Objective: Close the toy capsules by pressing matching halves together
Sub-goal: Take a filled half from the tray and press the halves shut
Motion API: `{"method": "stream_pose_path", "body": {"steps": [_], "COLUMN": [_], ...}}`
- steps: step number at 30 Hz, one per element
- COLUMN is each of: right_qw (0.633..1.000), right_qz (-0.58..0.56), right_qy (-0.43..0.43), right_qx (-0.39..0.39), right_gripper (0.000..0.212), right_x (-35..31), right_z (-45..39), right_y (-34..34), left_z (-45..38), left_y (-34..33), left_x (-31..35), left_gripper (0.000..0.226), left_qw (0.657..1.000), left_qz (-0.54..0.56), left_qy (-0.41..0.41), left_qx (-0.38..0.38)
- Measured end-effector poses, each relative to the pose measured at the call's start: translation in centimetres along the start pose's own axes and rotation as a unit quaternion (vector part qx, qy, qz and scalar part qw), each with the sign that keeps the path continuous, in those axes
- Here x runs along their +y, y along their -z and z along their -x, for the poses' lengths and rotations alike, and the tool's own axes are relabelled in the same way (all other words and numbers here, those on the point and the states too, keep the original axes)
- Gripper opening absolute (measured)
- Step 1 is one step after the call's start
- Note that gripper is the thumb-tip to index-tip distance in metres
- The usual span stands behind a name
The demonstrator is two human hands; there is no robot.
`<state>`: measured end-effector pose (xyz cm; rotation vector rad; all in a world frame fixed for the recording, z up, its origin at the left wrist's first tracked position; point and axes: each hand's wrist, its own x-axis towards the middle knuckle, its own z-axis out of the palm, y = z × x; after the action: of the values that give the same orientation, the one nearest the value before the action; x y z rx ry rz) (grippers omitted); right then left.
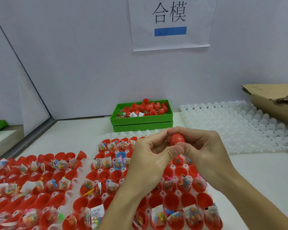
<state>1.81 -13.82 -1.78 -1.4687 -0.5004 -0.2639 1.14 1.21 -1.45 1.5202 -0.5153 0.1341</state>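
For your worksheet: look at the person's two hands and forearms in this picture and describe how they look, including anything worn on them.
Both the left hand and the right hand are bare: no gloves, and no rings, watch or bracelet show. Both forearms are uncovered right to the frame's lower edge, with no sleeve in view. Fingernails look short and unpainted where visible.

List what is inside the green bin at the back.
Green bin: loose red capsule halves, a couple of small packets and some small toys at its left end. Whatever lies beneath the pile is covered.
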Motion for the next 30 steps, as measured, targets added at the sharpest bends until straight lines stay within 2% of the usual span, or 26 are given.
{"method": "stream_pose_path", "body": {"steps": [3,6,11,17,20,25,30], "right_qw": [0.984,0.950,0.929,0.911,0.927,0.982,0.994], "right_qz": [-0.158,-0.276,-0.317,-0.348,-0.300,-0.103,0.021], "right_qy": [-0.070,-0.120,-0.152,-0.171,-0.184,-0.157,-0.106], "right_qx": [-0.039,-0.080,-0.117,-0.141,-0.125,0.007,0.035], "right_gripper": [0.022,0.038,0.055,0.052,0.045,0.042,0.016], "right_x": [-0.3,-0.6,-0.7,-0.7,-0.4,0.0,0.2], "right_z": [-0.3,-0.4,-0.2,-0.2,-0.2,-0.4,-0.1], "right_y": [0.4,0.5,0.5,0.3,0.0,-0.3,-0.2], "left_z": [0.0,-0.1,0.0,0.0,-0.1,-0.3,-0.2], "left_y": [0.1,0.3,0.0,0.1,0.0,0.2,0.4], "left_x": [0.3,0.3,0.1,0.2,0.1,-0.4,-1.0], "left_gripper": [0.042,0.055,0.044,0.034,0.031,0.023,0.029], "left_qw": [1.000,0.999,0.996,0.993,0.993,0.976,0.958], "left_qz": [-0.009,-0.011,-0.047,-0.079,-0.083,-0.179,-0.246], "left_qy": [-0.026,-0.046,-0.081,-0.079,-0.070,-0.077,-0.080], "left_qx": [0.001,0.028,0.012,0.033,0.048,0.093,0.126]}}
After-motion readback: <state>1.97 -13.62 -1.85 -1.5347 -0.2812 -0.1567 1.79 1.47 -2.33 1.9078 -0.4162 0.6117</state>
